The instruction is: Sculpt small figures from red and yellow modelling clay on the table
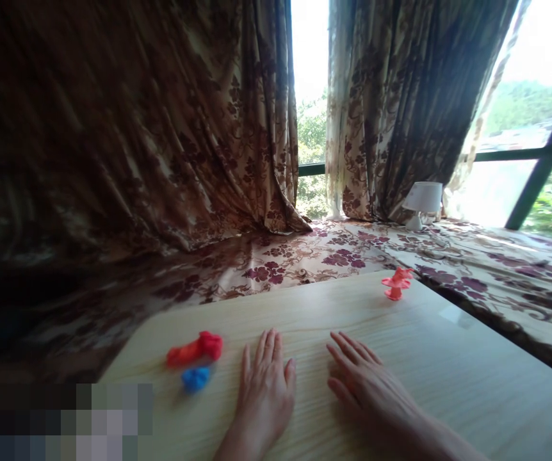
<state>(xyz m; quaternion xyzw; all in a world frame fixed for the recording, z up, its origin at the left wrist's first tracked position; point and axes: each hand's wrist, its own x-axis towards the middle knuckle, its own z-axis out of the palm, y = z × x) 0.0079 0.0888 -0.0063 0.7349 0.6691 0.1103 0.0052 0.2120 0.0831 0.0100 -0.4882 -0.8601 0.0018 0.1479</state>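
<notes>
Palm down on the pale wooden table (300, 307) rests my left hand (267, 384), fingers stretched out and holding nothing. My right hand (365, 374) also lies flat on the tabletop to its right, fingers extended and slightly apart. Left of my left hand are soft-looking lumps that resemble modelling clay: an orange roll (182, 354), a red lump (210, 346) touching its right end, and a blue lump (195, 379) just below them. Near the table's far right corner stands a coral-pink shaped piece (395, 283) with a wide rim and a narrower base, apart from both hands.
Behind the table spreads a flower-patterned cloth surface (343, 257). A small white-shaded lamp (424, 197) stands on it at the back right. Patterned curtains (266, 128) hang in front of windows. The lower left corner is pixelated.
</notes>
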